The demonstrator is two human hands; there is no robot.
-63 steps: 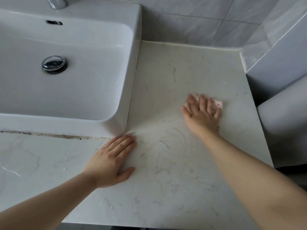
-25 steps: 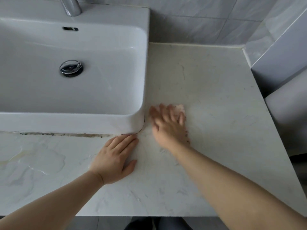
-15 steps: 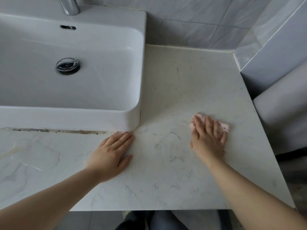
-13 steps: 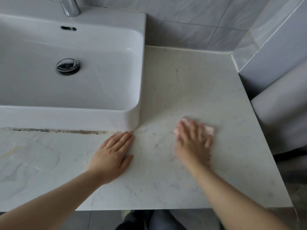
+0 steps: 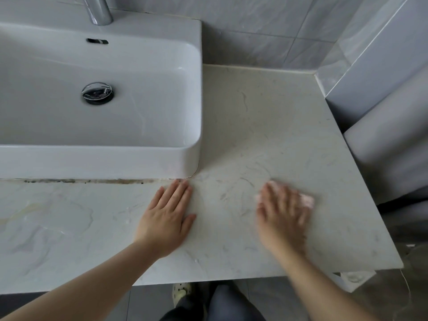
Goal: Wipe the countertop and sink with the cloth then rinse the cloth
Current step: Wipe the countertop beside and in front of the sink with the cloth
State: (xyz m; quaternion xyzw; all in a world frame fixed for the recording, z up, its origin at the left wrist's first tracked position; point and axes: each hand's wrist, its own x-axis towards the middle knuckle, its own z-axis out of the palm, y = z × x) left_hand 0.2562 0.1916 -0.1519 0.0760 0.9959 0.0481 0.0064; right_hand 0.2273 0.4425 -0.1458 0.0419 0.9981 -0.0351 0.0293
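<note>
Head view: wiping stroke continues on the counter (image 5: 266,126); sink (image 5: 139,163) still to do.
Right grip (image 5: 281,216), fingers apparently flat (blurred), has drawn the pink cloth (image 5: 305,200) beneath its fingertips nearer, level with the left grip (image 5: 166,218), which stays spread flat, empty.

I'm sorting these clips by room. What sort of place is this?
Most likely a bathroom: a white sink with a chrome faucet sits on a marble-look countertop, against grey tiled walls.

no legible text, no labels; no brand marks
</note>
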